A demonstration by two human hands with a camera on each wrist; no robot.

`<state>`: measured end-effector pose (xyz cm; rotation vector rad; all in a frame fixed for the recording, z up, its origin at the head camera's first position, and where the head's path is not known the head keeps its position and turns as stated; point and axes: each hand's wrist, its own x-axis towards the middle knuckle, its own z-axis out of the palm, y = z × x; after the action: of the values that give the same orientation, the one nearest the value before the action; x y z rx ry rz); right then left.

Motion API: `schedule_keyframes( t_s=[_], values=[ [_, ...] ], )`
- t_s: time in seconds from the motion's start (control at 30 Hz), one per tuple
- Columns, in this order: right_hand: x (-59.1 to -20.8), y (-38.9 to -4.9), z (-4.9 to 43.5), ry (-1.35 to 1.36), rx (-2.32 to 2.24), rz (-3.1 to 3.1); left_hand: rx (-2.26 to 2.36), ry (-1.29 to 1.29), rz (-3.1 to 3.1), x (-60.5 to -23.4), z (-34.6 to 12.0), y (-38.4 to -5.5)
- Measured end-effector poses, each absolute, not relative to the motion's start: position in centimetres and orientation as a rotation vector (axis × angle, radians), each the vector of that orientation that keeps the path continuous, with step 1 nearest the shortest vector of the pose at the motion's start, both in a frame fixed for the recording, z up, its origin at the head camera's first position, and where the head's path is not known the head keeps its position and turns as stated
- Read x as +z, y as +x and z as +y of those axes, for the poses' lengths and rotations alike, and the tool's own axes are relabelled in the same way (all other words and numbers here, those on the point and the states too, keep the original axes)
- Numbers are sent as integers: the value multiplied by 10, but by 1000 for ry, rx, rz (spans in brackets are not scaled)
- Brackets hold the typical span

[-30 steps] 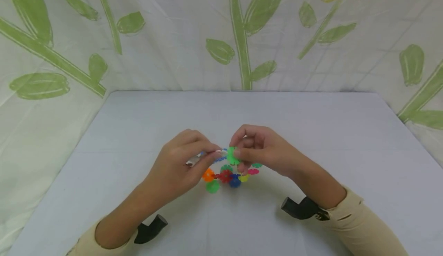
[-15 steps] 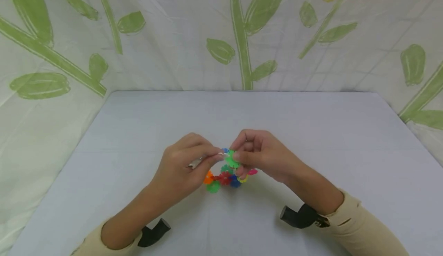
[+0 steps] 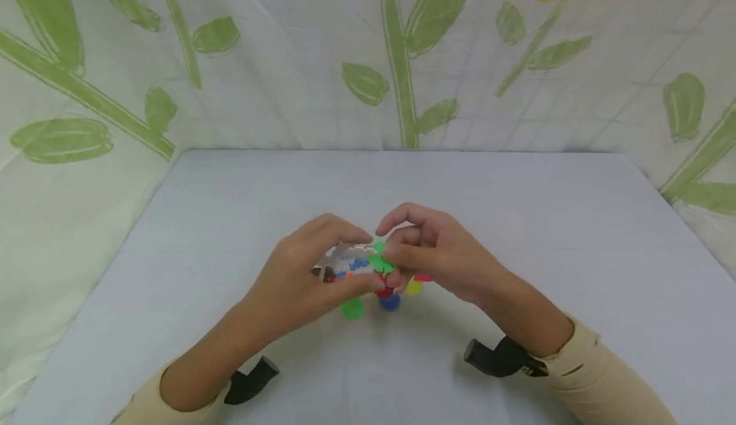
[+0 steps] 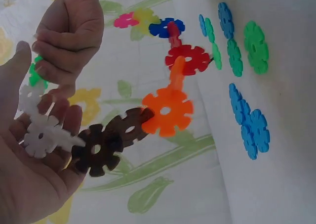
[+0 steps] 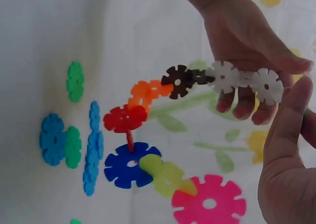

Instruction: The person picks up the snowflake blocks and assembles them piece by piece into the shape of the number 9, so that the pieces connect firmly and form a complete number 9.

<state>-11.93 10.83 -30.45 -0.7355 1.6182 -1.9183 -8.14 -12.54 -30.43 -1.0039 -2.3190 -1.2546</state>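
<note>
Slotted plastic snowflake discs are joined into a chain: pink (image 5: pixel 210 189), yellow (image 5: pixel 168 180), dark blue (image 5: pixel 117 164), red (image 4: pixel 187 66), orange (image 4: pixel 167 122), dark brown (image 4: pixel 84 155) and white (image 4: pixel 34 140). At the white end is a green disc (image 3: pixel 378 262), which my right hand (image 3: pixel 434 246) pinches between thumb and fingers. My left hand (image 3: pixel 299 268) is spread around the white end, thumb apart from the forefinger. In the left wrist view the white discs lie across its fingers. Parts of the chain are hidden behind the hands in the head view.
Several loose blue discs (image 4: pixel 259 130) and green discs (image 5: pixel 75 81) lie on the white table (image 3: pixel 517 208) below the chain. Black wrist mounts (image 3: pixel 253 383) jut out from both sleeves. Behind the table hangs a white cloth (image 3: pixel 276 61) painted with plants.
My left thumb has dropped away from the forefinger, loosening its earlier pinch on the white disc. The green disc has tilted in my right hand, which has risen slightly.
</note>
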Motion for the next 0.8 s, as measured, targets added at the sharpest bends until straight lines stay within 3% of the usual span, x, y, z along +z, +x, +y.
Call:
schedule_keyframes(
  t_s=[0.33,0.63,0.8],
  values=[
    [-306,-134,119,-974,-1811,1816,-1389,-947,-2370,-306,-121,-79],
    [-335,-170,134,-863,-709,2504,-1344,-926,-2346,-302,-127,-79],
    [-350,-175,133,-814,-514,2556,-1340,-920,-2364,-301,-127,-79]
  ],
)
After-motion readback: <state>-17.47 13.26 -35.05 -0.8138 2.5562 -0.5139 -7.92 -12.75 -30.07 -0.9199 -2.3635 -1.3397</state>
